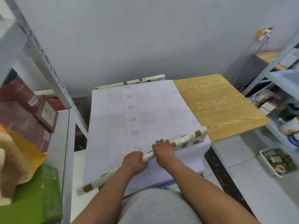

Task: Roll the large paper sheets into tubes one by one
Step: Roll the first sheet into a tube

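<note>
— White sheet (129, 126) on the wood-grain table (218, 107), printed upside down: 10, 20, 30, 40, 50, then 10 by the hands.
— And the hands?
— Left hand (134, 162) and right hand (163, 149) both grasp the roll (186, 139) at the sheet's near edge. Second tube (132, 81) lies at the far edge.

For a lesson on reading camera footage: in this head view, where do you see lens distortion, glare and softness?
Head view: wide-angle bending makes the shelf upright lean and curve; glare glints on the glossy roll under both hands, left and right; light is flat with faint shadows; edges such as the green bag look soft.
</note>
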